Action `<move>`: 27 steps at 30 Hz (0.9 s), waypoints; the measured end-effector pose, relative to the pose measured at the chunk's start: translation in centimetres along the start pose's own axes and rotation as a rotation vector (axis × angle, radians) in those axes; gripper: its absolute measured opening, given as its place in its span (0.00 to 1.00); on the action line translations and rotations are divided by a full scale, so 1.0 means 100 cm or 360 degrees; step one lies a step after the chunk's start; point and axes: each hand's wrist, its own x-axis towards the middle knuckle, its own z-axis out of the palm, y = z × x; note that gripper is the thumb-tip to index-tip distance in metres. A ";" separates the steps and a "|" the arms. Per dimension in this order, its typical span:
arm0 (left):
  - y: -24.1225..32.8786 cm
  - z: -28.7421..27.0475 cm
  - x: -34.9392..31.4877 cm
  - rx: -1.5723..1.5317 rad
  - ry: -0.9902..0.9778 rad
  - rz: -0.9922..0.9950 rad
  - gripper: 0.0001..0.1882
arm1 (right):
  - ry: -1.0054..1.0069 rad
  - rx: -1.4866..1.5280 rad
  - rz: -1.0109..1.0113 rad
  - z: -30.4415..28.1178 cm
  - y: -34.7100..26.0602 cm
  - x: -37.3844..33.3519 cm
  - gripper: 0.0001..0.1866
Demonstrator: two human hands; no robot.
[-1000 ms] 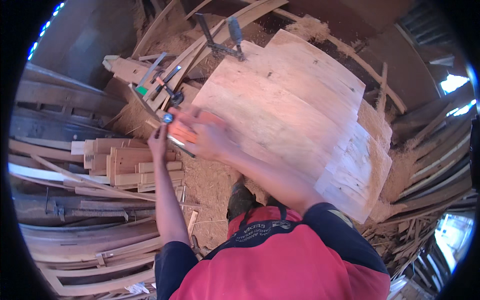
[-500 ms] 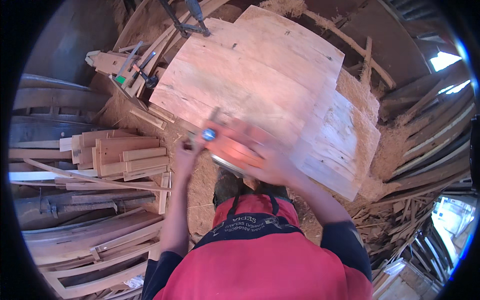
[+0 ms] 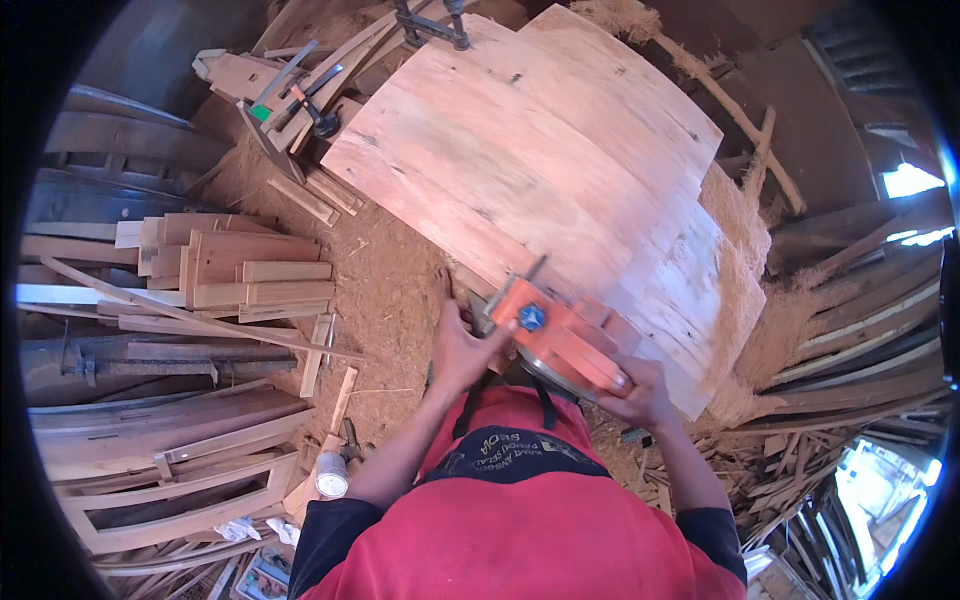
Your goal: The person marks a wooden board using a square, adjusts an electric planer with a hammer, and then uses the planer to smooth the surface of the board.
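Observation:
An orange electric planer (image 3: pixel 570 330) with a blue star-marked knob lies across the near edge of a broad panel of pale wooden boards (image 3: pixel 510 150). My right hand (image 3: pixel 640 390) is closed round the handle at its right end. At the front end is my left hand (image 3: pixel 465 345), its thumb against the orange body beside the knob. The left fingers curl toward the metal guide at the panel's edge, with one finger pointing away; their tips are partly hidden. A curved metal part shows along the planer's near side.
Clamps (image 3: pixel 435 25) grip the panel's far left corner. Stacked wood blocks (image 3: pixel 250 265) and long planks stand at left. Shavings (image 3: pixel 735 280) heap along the panel's right side, with timber beyond. A cylindrical tool (image 3: pixel 332 470) lies near my left forearm.
In the picture, planer and both hands have shifted right and slightly down. My right hand has gone from lying over the body to gripping the rear handle. The view has moved too.

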 end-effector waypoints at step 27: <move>-0.050 -0.252 0.228 -0.0193 0.0266 -0.0015 0.32 | -0.0018 0.0042 -0.0482 0.109 -0.165 0.275 0.29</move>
